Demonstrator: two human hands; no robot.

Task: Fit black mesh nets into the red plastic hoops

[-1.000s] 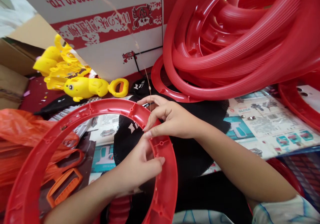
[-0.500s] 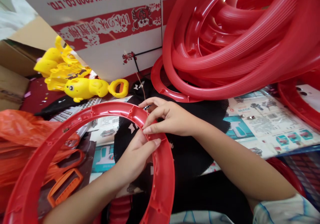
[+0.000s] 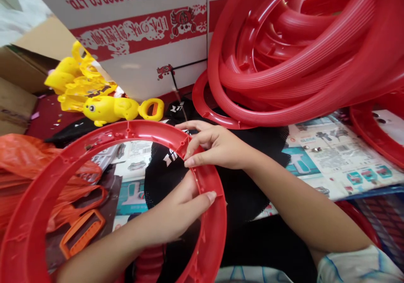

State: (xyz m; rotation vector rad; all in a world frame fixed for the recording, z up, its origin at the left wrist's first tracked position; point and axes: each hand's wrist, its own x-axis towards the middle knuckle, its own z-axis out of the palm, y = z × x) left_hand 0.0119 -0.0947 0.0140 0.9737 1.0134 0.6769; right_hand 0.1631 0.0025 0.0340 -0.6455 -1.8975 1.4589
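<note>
A large red plastic ring (image 3: 148, 132), its ribbed hollow side facing up, is tilted in front of me. My left hand (image 3: 186, 207) reaches through its opening and grips the right part of the rim, thumb on top and fingers hidden underneath. My right hand (image 3: 216, 146) is closed at the upper right of the same ring. Its thumb and fingertips pinch together at the inner edge; what lies between them is too small to make out. Black mesh fabric (image 3: 246, 194) with white lettering lies beneath the ring and both hands.
A heap of red rings (image 3: 284, 77) fills the back right. Behind stands a white printed carton (image 3: 139, 72). Yellow animal-shaped plastic toys (image 3: 110, 107) lie at the back left, an orange plastic bag (image 3: 19, 161) and an orange handle (image 3: 82, 232) at the left. Printed card sheets (image 3: 341, 148) cover the table.
The ring has shifted slightly and turned in my hands. My left thumb has moved lower along the rim, and my right hand has moved a little to the right, still pinching.
</note>
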